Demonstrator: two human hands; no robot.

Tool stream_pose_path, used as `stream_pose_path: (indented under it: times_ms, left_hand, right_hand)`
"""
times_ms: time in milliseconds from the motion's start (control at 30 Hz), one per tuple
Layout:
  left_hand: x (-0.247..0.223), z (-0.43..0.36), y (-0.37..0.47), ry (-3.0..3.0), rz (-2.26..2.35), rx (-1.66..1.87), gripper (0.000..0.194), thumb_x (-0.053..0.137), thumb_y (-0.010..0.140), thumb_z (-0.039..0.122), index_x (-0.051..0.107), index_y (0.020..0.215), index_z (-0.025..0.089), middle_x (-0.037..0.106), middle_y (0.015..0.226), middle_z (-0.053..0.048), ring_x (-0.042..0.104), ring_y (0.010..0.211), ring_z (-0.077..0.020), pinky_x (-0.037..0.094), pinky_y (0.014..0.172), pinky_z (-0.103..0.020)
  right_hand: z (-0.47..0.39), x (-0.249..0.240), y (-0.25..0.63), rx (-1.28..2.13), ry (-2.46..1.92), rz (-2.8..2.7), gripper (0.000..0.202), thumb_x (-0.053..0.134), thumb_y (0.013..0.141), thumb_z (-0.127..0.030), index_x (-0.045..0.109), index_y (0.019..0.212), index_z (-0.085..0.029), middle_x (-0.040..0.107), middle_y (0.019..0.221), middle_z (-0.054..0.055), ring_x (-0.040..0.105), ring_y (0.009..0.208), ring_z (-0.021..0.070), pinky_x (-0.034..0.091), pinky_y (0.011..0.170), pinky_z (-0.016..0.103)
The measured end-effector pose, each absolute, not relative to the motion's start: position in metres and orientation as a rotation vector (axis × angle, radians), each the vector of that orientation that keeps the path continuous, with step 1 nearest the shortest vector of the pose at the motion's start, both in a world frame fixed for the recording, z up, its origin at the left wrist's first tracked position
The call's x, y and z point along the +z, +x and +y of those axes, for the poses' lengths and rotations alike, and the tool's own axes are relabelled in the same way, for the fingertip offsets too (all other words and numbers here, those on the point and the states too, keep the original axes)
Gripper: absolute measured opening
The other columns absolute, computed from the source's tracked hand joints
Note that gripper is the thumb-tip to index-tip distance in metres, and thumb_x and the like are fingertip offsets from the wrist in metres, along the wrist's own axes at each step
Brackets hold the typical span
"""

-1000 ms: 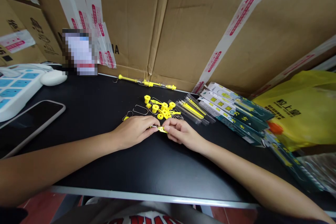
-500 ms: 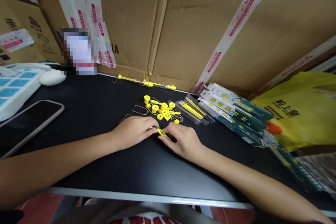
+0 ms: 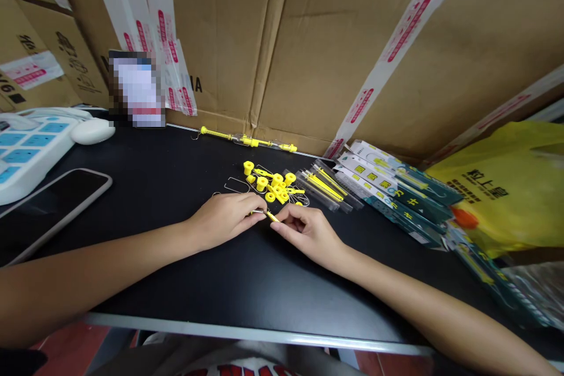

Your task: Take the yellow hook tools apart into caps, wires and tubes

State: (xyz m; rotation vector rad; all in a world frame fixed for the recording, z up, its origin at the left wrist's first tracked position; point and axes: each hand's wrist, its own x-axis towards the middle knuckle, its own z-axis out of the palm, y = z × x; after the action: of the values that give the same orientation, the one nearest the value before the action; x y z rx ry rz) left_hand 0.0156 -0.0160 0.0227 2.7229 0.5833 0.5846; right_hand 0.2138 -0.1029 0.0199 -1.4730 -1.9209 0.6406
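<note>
My left hand [image 3: 224, 217] pinches a thin silvery metal piece [image 3: 258, 211], most of it covered by the fingers. Against its tip, my right hand [image 3: 311, 232] grips a small yellow plastic piece [image 3: 273, 217] between thumb and forefinger. The two pieces meet or nearly meet; the exact joint is too small to make out. Just beyond the fingers lies a pile of yellow plastic parts [image 3: 277, 179], with metal springs and bent wire hooks [image 3: 237, 185] among them. Clear tubes with yellow strips [image 3: 324, 185] rest right of the pile.
An assembled yellow spring scale [image 3: 249, 141] lies by the cardboard wall [image 3: 352, 41]. Printed boxes [image 3: 396, 194] and a yellow bag [image 3: 506, 188] are at right. A phone [image 3: 53, 211], a power strip [image 3: 33, 147] and a propped, blurred-out screen [image 3: 138, 91] are at left.
My right hand has turned the yellow piece, so that it now shows narrower and its fingers cover more of it. My left hand stays almost in place.
</note>
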Motion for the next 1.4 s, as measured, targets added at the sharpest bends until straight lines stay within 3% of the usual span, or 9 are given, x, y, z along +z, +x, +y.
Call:
stream_pose_path:
  times_ms: [200,833,967,1200,1400]
  left_hand:
    - [0.022,-0.015,0.016,2.777,0.587,0.618,0.015,0.043,0.093,0.028,0.056,0.096,0.020,0.066,0.093,0.001,0.063,0.085,-0.0137,0.043,0.071,-0.022]
    - [0.024,-0.017,0.015,2.882,0.594,0.588,0.019,0.040,0.094,0.029,0.057,0.093,0.019,0.064,0.089,0.000,0.062,0.081,-0.0135,0.043,0.070,-0.023]
    - [0.025,-0.015,0.013,2.859,0.619,0.658,0.021,0.038,0.094,0.029,0.056,0.094,0.018,0.065,0.090,0.001,0.063,0.077,-0.0122,0.043,0.067,-0.022]
    - [0.022,-0.013,0.011,2.837,0.621,0.742,0.027,0.033,0.097,0.036,0.055,0.102,0.021,0.068,0.090,0.002,0.065,0.078,-0.0121,0.044,0.065,-0.021]
    - [0.022,-0.013,0.013,2.839,0.663,0.640,0.027,0.033,0.096,0.037,0.053,0.102,0.020,0.068,0.087,0.002,0.065,0.073,-0.0134,0.042,0.060,-0.022]
  right_hand:
    - [-0.099,0.022,0.214,0.898,-1.439,-1.751,0.029,0.056,0.084,-0.042,0.059,0.074,-0.015,0.051,0.062,-0.002,0.040,0.053,0.0078,0.032,0.049,0.021]
    - [-0.097,0.029,0.215,0.932,-1.405,-1.766,0.032,0.052,0.086,-0.042,0.057,0.070,-0.015,0.053,0.065,-0.001,0.045,0.060,0.0098,0.036,0.057,0.022]
    - [-0.092,0.035,0.227,0.758,-1.430,-1.739,0.034,0.052,0.087,-0.044,0.056,0.069,-0.015,0.052,0.063,-0.001,0.045,0.059,0.0101,0.037,0.056,0.022]
    - [-0.075,0.035,0.261,-0.038,-1.604,-1.911,0.024,0.054,0.087,-0.036,0.067,0.084,-0.016,0.057,0.065,0.002,0.046,0.056,0.0121,0.034,0.055,0.025]
    - [-0.068,0.025,0.265,-0.136,-1.732,-2.053,0.020,0.053,0.088,-0.032,0.069,0.090,-0.020,0.064,0.079,0.005,0.057,0.068,0.0157,0.039,0.062,0.025]
